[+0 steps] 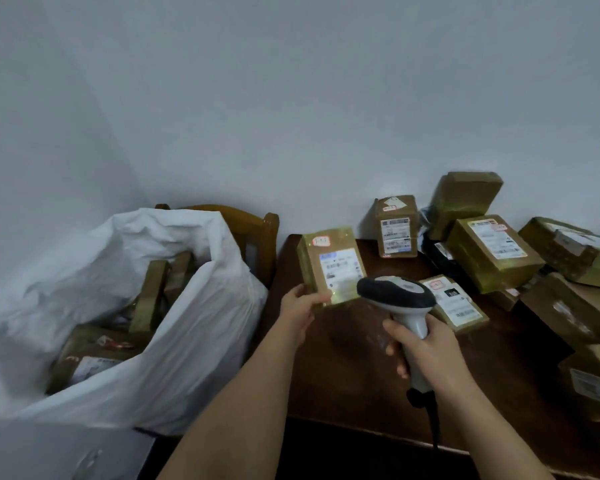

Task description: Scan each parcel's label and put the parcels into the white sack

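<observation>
Lower left of frame: one white sack, soft crinkled plastic weave, mouth slumped open. At least three brown cardboard parcels in it are seen, two on edge, one flat with a label up; exact count can't be told.

Behind the sack, centre left: one wooden chair, only the curved backrest shown.

Centre: dark brown wooden table, glossy top.

Left hand is clamped on the held parcel at its lower left corner, thumb on the front face. The parcel is a flat rectangular box wrapped in shiny yellowish tape, tilted up above the table's left end, white label facing the camera, small red-and-white sticker at its top.

Right hand, centre right, is wrapped round the grip of one scanner: pistol shape, white plastic body, dark hood. The head is just beside the held parcel's lower right corner. A black cable hangs from the grip's base.

Behind the scanner: one flat labelled box lies on the table. At the back by the wall, one small upright box with two labels.

Right of frame: a loose pile of roughly eight more cardboard boxes, taped, mostly rectangular, several overlapping; one leans on the wall at the upper right.
</observation>
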